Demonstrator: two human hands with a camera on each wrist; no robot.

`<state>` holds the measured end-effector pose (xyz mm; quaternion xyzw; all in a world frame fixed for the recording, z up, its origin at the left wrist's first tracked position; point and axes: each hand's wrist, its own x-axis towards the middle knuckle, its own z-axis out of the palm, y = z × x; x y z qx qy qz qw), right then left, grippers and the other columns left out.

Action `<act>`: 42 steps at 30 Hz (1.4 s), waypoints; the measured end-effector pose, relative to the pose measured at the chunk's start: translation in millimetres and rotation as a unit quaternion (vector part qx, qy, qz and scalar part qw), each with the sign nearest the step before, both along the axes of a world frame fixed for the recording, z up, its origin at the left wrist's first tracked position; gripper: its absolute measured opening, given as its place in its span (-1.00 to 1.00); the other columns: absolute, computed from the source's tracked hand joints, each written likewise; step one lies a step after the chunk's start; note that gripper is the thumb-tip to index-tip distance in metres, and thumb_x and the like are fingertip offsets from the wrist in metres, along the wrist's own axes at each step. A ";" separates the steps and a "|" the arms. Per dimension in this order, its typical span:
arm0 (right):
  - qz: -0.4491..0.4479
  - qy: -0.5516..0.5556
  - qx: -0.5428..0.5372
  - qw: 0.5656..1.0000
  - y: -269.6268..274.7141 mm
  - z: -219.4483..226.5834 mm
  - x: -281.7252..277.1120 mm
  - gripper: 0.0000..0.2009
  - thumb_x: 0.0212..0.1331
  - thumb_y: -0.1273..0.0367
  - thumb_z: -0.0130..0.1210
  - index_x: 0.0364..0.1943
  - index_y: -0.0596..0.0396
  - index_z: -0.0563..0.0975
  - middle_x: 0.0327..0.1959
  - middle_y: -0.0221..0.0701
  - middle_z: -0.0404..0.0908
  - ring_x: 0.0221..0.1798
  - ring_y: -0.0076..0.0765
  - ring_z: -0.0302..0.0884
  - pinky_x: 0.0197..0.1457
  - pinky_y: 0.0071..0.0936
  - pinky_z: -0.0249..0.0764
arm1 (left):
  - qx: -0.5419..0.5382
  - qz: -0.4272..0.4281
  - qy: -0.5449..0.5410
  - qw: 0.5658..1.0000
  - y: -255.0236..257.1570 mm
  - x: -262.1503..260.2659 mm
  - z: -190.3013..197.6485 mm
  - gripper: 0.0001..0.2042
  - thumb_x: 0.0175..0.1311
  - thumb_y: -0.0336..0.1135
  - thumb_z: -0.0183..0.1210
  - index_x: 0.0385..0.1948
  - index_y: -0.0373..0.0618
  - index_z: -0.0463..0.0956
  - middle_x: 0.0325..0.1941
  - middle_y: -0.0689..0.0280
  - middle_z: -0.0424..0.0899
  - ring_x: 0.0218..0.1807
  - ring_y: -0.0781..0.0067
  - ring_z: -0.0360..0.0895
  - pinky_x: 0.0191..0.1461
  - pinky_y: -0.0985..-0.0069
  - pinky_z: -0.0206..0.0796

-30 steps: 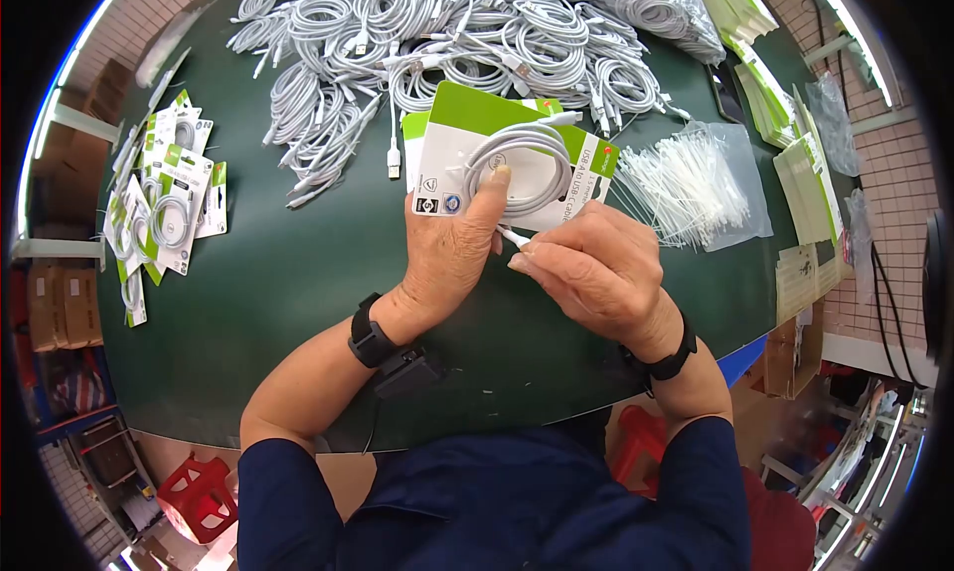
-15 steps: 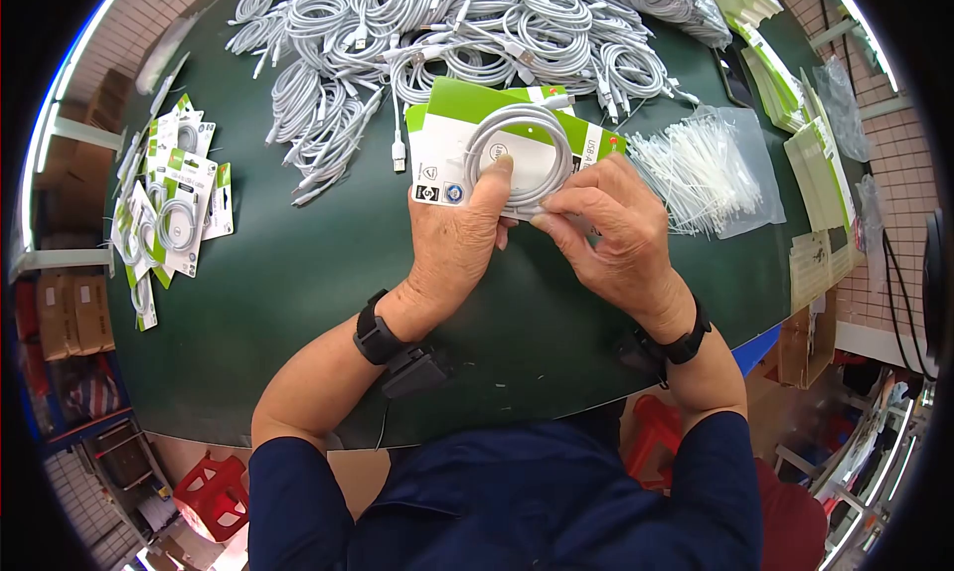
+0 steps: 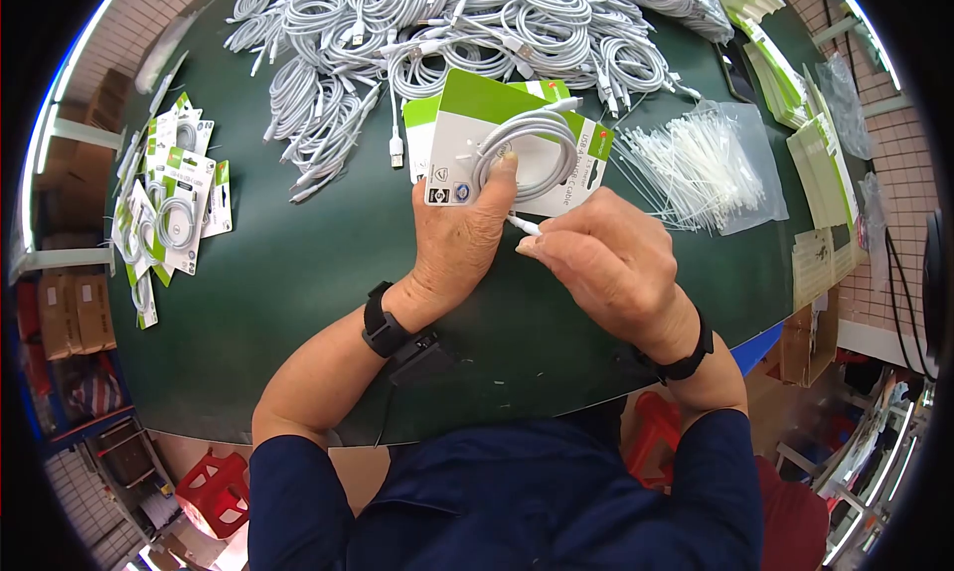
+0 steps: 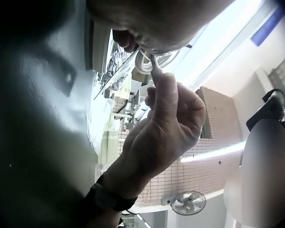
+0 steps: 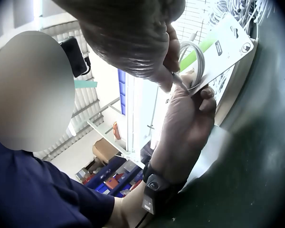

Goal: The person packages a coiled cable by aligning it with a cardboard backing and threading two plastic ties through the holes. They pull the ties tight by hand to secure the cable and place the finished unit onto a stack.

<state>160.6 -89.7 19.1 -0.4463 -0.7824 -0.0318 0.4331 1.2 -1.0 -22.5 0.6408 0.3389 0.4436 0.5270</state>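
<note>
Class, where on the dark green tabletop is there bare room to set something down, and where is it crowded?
Widest: the tabletop between the green-and-white carded cables and the left forearm. Smaller: between the two forearms, and right of the right hand, on the near side of the slim white plastic ties. Crowded: the far side, under heaped grey coiled cables.

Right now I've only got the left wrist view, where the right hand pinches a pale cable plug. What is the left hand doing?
Observer: The left hand grips a green-and-white printed card, thumb over the coiled grey cable.
Reviewer: Where's the cable's other plug?
Observer: The pale upper plug points out above the coil, on the side away from the person.
Reviewer: Anything off to the person's left?
Observer: Overlapping green-and-white cards with coiled grey cables lie on the dark green table.
</note>
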 end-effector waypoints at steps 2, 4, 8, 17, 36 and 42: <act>-0.020 0.022 -0.033 0.999 5.0 -4.2 7.0 -0.80 -0.04 0.53 0.42 -0.30 0.10 0.65 -0.37 -0.39 0.62 -0.39 -0.22 0.61 -0.39 -0.30 0.54 | -0.062 0.007 -0.037 0.997 0.4 1.4 2.5 -0.88 0.45 -0.41 0.27 -0.11 -0.23 0.63 -0.30 0.29 0.72 -0.52 0.52 0.59 -0.47 0.49 0.41; -0.060 0.038 -0.079 0.994 10.8 -12.8 14.3 -0.81 -0.01 0.52 0.45 -0.31 0.08 0.66 -0.37 -0.40 0.62 -0.37 -0.20 0.62 -0.34 -0.28 0.55 | -0.194 0.012 -0.094 0.976 -0.1 2.1 10.8 -0.87 0.43 -0.41 0.27 -0.11 -0.26 0.61 -0.34 0.29 0.71 -0.58 0.57 0.55 -0.56 0.55 0.34; -0.038 0.030 -0.049 0.998 19.2 -13.4 22.9 -0.78 -0.04 0.52 0.49 -0.31 0.06 0.68 -0.35 -0.43 0.61 -0.33 -0.23 0.58 -0.31 -0.31 0.54 | -0.224 0.008 -0.150 0.963 0.0 4.2 9.4 -0.83 0.41 -0.40 0.28 -0.10 -0.29 0.58 -0.42 0.30 0.67 -0.63 0.63 0.50 -0.65 0.62 0.25; -0.074 -0.040 -0.009 0.996 12.6 -10.2 -1.8 -0.76 -0.05 0.53 0.38 -0.24 0.02 0.71 -0.35 -0.48 0.57 -0.33 -0.31 0.57 -0.31 -0.35 0.52 | -0.210 0.012 -0.136 0.968 -2.9 6.4 11.4 -0.83 0.42 -0.41 0.27 -0.07 -0.25 0.57 -0.41 0.34 0.64 -0.61 0.66 0.48 -0.63 0.62 0.24; -0.030 0.002 -0.004 1.000 14.4 -21.0 -8.9 -0.75 0.04 0.47 0.46 -0.31 0.11 0.54 -0.28 -0.34 0.61 -0.31 -0.20 0.62 -0.29 -0.27 0.56 | -0.167 0.012 -0.113 0.979 -0.6 3.2 4.8 -0.78 0.45 -0.41 0.27 0.04 -0.25 0.57 -0.15 0.32 0.68 -0.30 0.63 0.59 -0.35 0.57 0.44; -0.018 -0.001 -0.019 1.000 15.4 -21.4 -6.6 -0.79 0.05 0.51 0.43 -0.29 0.11 0.58 -0.28 -0.36 0.62 -0.31 -0.22 0.65 -0.32 -0.32 0.59 | -0.096 0.036 -0.129 0.986 -3.5 9.5 1.1 -0.81 0.43 -0.44 0.27 -0.02 -0.28 0.61 -0.21 0.32 0.69 -0.33 0.63 0.59 -0.34 0.56 0.44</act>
